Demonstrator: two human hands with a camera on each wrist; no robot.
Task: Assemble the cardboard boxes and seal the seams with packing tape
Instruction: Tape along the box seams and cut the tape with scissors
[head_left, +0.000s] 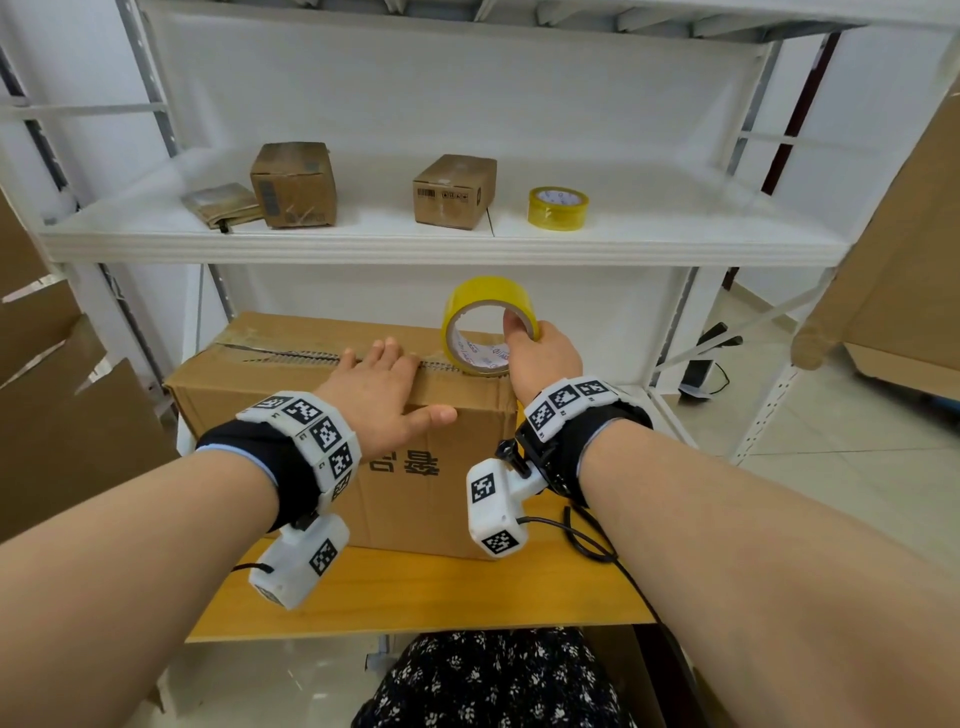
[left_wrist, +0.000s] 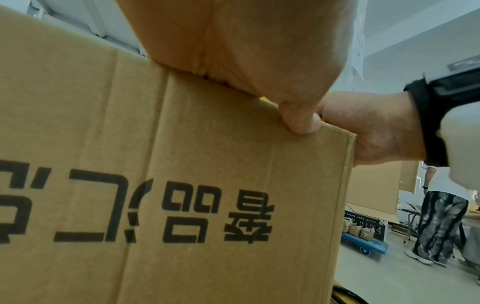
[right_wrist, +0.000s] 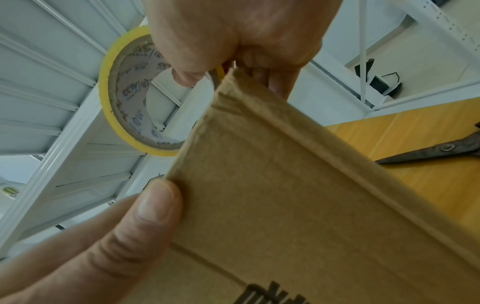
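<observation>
Cardboard box (head_left: 415, 499) sits on a wooden table (head_left: 467, 597) in front of white shelves (head_left: 441, 241), its top flaps folded down so they meet in a seam across the top. The left hand (head_left: 382, 397) lies flat on the top of the box beside that seam, fingers straight and spread, thumb hanging over the front edge against the printed side. The right hand (head_left: 540, 353) holds a yellow roll of tape (head_left: 485, 325) on edge at the right end of the seam, thumb hooked inside the core and fingers wrapped round the outside. The roll touches the box top just beside the left hand's fingers.

From the right wrist, scissors (right_wrist: 441, 149) lie on the table to the right of the box. On the shelf above stand two small cardboard boxes (head_left: 293, 184) (head_left: 454, 191), a flattened piece of cardboard (head_left: 221, 205) and a second roll of yellow tape (head_left: 557, 208). Large sheets of cardboard (head_left: 62, 415) lean at the left and right edges of the head view.
</observation>
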